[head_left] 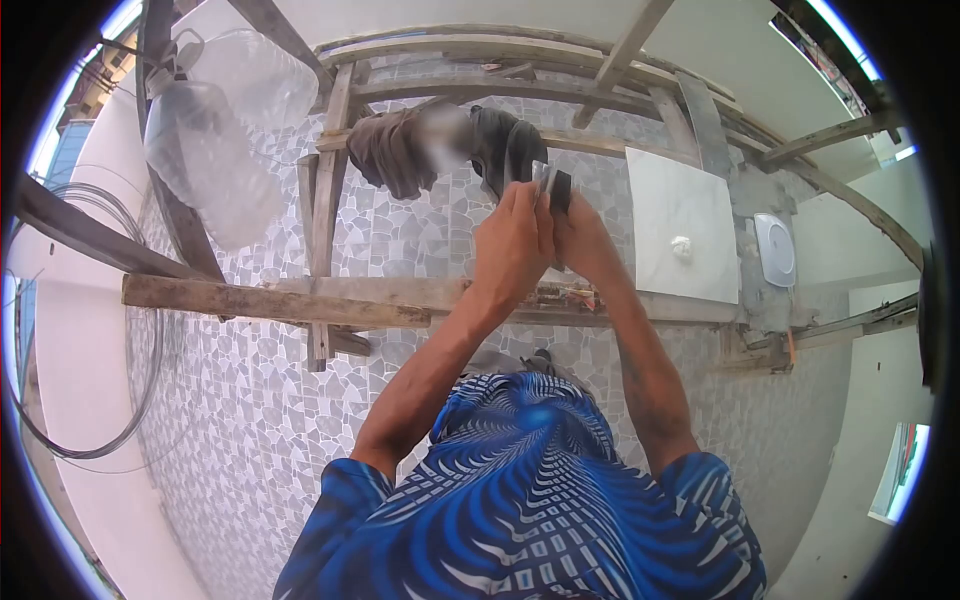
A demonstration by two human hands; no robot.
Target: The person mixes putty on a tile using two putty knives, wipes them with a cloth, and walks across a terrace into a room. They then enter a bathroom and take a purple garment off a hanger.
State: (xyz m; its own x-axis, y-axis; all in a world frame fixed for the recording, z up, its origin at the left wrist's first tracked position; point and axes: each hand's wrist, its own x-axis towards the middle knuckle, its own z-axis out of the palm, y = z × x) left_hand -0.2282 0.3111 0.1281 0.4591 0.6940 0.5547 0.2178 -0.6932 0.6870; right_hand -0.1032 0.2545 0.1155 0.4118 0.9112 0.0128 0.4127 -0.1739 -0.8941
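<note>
My left hand (512, 245) and my right hand (588, 240) are raised close together in front of me, above the wooden frame's near beam. Between their fingertips is a small flat object, black with a silvery edge (560, 190); its kind cannot be made out. The fingers of both hands are closed on it and cover its lower part. Just beyond the hands, dark cloth (508, 145) and brown cloth (385, 155) hang over a wooden rail.
Rough wooden beams (275, 300) form a frame around the work area. A white board (680, 215) bearing a small crumpled white lump (682, 248) lies to the right, beside a white oval-patterned panel (774, 250). Clear plastic bottles (215, 150) hang at left, above coiled cable (150, 400).
</note>
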